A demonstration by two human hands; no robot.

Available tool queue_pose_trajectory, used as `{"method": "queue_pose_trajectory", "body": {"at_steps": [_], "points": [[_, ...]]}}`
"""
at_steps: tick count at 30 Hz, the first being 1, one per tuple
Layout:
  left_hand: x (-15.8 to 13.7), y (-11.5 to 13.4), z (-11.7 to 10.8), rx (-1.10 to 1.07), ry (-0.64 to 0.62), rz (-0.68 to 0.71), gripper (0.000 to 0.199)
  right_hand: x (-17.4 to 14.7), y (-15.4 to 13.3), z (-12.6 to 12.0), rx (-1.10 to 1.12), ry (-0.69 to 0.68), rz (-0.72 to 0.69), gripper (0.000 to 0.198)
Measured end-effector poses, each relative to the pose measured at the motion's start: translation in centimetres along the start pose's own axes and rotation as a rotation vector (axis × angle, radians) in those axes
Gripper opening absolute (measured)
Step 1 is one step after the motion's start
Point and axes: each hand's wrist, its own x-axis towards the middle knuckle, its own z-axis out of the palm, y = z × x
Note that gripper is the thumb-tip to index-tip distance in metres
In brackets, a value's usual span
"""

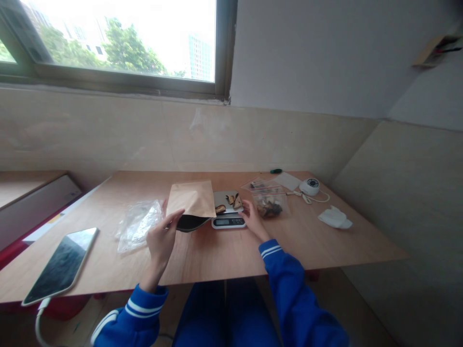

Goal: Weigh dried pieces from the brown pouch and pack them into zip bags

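My left hand (pixel 162 239) grips a brown paper bag (pixel 193 197) by its edge, fingers closed on it. The bag's mouth faces me and shows a dark inside. Just right of it lies a small digital scale (pixel 228 221) with a lit display. On its metal plate are several dried brown slices (pixel 234 199), and one more slice (pixel 220 209) sits near the bag's edge. My right hand (pixel 252 218) is at the scale's right side, its fingertips touching the edge with the fingers curved but apart.
Clear zip bags with dark dried pieces (pixel 269 207) lie right of the scale. Behind them are a white camera (pixel 309 186) with a cable and a green pen-like object (pixel 276 171). A crumpled tissue (pixel 334 218), clear plastic wrapping (pixel 141 226) and a phone (pixel 61 265) also lie on the table.
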Motion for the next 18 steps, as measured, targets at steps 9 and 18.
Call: {"method": "queue_pose_trajectory", "body": {"at_steps": [9,18], "points": [[0.1,0.1,0.1,0.016,0.003,0.003,0.023,0.1,-0.6,-0.1,-0.029,0.005,0.006,0.04],[0.1,0.2,0.1,-0.018,-0.011,-0.004,0.023,-0.5,-8.5,-0.7,-0.194,0.137,-0.111,0.021]]}}
